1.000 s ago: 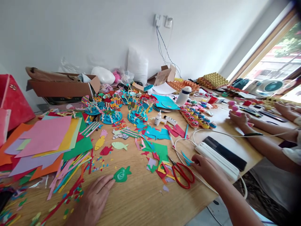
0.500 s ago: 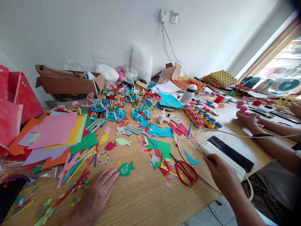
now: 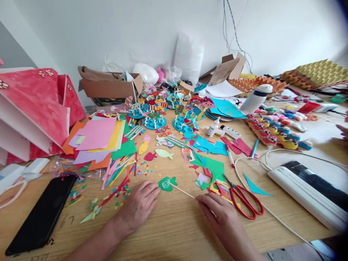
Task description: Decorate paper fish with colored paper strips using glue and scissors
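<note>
A green paper fish (image 3: 164,184) with a white swirl of what looks like glue lies flat on the wooden table. My left hand (image 3: 141,203) rests flat to its left, fingers stretched out, fingertips at the fish's head. Pinched in my right hand (image 3: 217,210) is a thin pale stick (image 3: 182,191), whose tip meets the white swirl. Red-handled scissors (image 3: 246,201) lie just beyond my right hand, beside paper scraps (image 3: 214,167). Behind the green fish are a pale green fish (image 3: 164,153), a red fish (image 3: 150,156) and a yellow fish (image 3: 144,147), all paper.
Coloured paper sheets (image 3: 98,134) are stacked at left, near a black phone (image 3: 40,214). Finished fish decorations (image 3: 154,122) stand at the back. A glue bottle (image 3: 213,128) and a white bottle (image 3: 256,99) stand centre right. A white power strip (image 3: 301,194) and cable edge the right side.
The view has turned left. My right hand has moved from beside the power strip to the green fish, and the stick now shows in it. My left hand stays at the fish.
</note>
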### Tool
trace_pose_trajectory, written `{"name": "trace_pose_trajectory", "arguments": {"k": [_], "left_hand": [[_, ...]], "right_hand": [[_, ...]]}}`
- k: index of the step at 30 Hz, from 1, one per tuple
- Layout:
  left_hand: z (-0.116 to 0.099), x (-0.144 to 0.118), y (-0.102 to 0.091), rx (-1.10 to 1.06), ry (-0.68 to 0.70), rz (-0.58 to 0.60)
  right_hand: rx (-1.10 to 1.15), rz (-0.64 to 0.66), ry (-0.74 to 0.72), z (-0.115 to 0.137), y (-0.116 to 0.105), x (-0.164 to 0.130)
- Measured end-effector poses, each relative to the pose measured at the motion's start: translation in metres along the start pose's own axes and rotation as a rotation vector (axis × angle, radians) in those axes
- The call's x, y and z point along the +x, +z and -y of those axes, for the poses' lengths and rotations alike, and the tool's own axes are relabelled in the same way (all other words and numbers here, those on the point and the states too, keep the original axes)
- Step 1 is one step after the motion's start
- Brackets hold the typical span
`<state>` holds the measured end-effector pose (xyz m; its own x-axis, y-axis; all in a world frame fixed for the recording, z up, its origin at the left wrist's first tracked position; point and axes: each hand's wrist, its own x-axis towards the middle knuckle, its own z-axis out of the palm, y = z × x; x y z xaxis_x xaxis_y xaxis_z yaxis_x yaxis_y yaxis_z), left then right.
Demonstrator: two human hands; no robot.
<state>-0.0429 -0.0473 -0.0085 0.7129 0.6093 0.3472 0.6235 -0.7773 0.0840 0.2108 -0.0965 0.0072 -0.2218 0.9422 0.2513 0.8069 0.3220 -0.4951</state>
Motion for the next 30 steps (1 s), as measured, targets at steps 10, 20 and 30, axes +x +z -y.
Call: {"name": "trace_pose_trajectory", "arguments": {"k": [10,20,30], "left_hand": [[-0.002,0.0,0.0,-0.027,-0.04,0.047],[-0.001,0.001,0.001,-0.041,-0.038,0.046],[-0.001,0.002,0.001,-0.04,-0.036,0.031]], "right_hand": [[-0.062,0.15,-0.031,-0.002,0.002,0.013],[-0.078,0.183,0.002,-0.004,0.006,0.025],[-0.054,0.152,0.039,-0.001,0.012,0.019]]}}
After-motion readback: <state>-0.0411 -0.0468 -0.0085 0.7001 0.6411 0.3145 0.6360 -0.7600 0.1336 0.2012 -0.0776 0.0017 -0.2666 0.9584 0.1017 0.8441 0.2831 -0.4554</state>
